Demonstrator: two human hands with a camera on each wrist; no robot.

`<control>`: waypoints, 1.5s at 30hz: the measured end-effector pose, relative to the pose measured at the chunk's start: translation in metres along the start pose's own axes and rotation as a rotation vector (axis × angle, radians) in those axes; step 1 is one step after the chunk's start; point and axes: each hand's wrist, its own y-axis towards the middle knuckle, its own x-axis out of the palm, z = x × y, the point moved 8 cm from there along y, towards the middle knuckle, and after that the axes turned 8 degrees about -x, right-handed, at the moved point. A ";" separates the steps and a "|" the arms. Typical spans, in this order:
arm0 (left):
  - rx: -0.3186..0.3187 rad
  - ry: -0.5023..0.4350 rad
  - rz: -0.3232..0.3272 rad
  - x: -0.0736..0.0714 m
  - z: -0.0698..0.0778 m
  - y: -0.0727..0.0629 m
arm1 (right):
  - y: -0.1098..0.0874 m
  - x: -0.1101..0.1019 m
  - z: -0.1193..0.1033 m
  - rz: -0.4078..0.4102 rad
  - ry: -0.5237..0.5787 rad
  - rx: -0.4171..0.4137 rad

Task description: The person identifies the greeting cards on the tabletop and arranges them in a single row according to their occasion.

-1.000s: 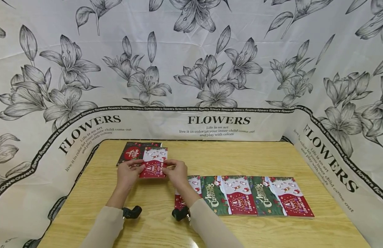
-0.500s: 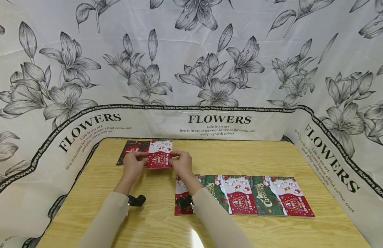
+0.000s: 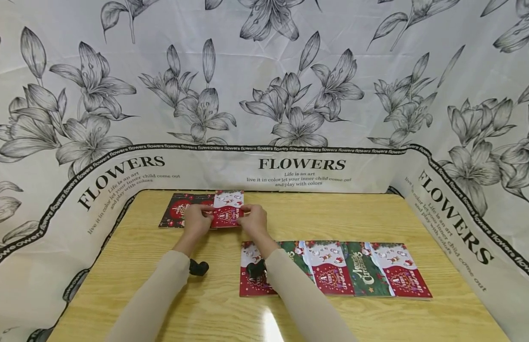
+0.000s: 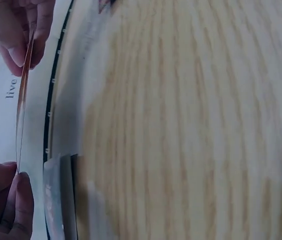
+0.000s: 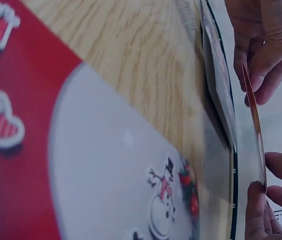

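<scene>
Both hands pinch a folded red-and-white Christmas card (image 3: 228, 208) by its side edges, near the far left of the table. My left hand (image 3: 197, 219) grips the left edge, and my right hand (image 3: 254, 219) the right edge. Seen edge-on in the left wrist view, the held card (image 4: 23, 100) is thin, with its two layers slightly parted. The right wrist view also shows this card (image 5: 253, 110) edge-on between fingers and thumbs. Dark Christmas cards (image 3: 176, 211) with red round designs lie immediately left of it, partly hidden by the left hand.
A row of several Christmas cards, alternating red-and-white (image 3: 330, 268) and green (image 3: 369, 270), lies on the wooden table (image 3: 332, 316) at front right. My right forearm crosses its left end. A white flower-print curtain (image 3: 302, 128) surrounds the table's back and sides.
Both hands have carried the red-and-white card away from me and to the right, uncovering more of the dark cards. The row at front right stays in place.
</scene>
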 end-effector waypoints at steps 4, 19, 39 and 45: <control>0.005 0.006 -0.016 0.006 0.000 0.001 | 0.004 0.003 0.005 -0.013 -0.033 0.015; 0.018 0.062 -0.008 0.023 -0.009 0.001 | 0.006 0.014 0.022 -0.048 -0.077 0.084; 0.042 0.146 -0.030 0.030 -0.008 0.001 | 0.007 0.019 0.019 -0.086 -0.160 0.057; 0.025 0.149 -0.051 0.030 -0.007 0.000 | 0.007 0.020 0.020 -0.084 -0.182 0.072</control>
